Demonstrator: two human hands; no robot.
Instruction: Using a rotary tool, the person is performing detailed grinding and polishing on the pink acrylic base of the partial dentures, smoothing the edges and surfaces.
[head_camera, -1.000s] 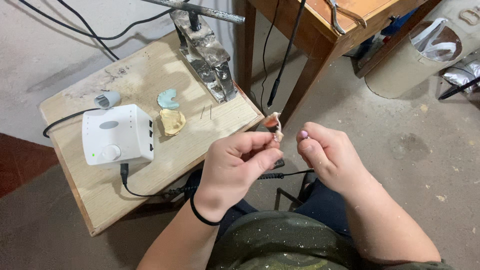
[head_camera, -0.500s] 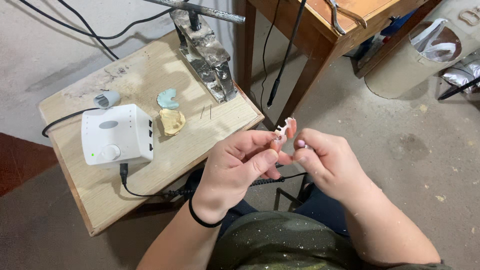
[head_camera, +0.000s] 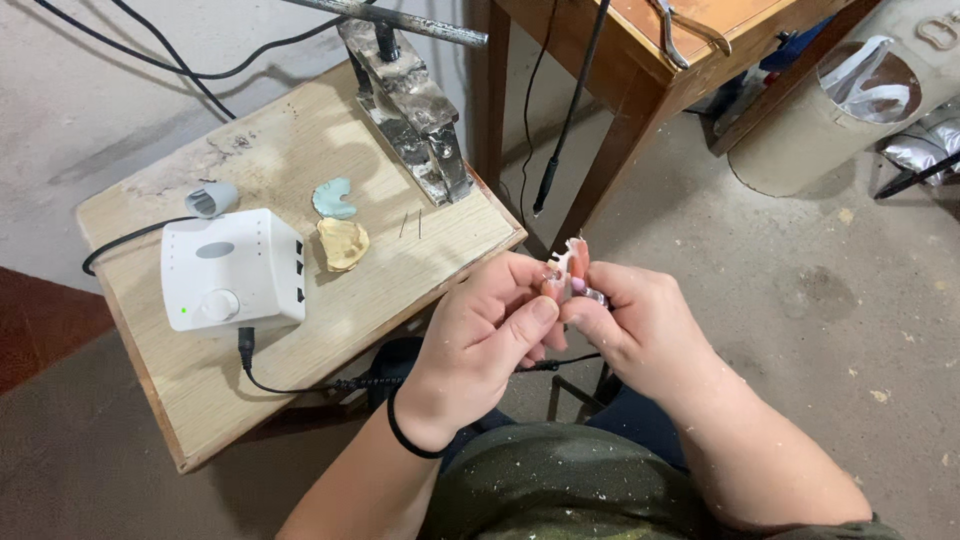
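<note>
Item: small pink-and-white dental piece (head_camera: 572, 262), held in front of me above my lap, off the near right corner of the tabletop (head_camera: 300, 330). Long axis roughly upright, its toothed white end uppermost and clear of my fingers.

My left hand (head_camera: 490, 325): fingers closed on the lower left side of the piece, thumb pressed near its base.

My right hand (head_camera: 640, 330): fingertips pinched together against the right side of the piece, with a slim metal-looking tool (head_camera: 592, 296) partly hidden between them; I cannot tell what tip it has. Both hands meet at the piece, neither one nearer.

On the tabletop, well apart to the left: white control box (head_camera: 232, 270), yellowish cast (head_camera: 343, 243), pale green cast (head_camera: 333, 198), metal press (head_camera: 408, 110).
</note>
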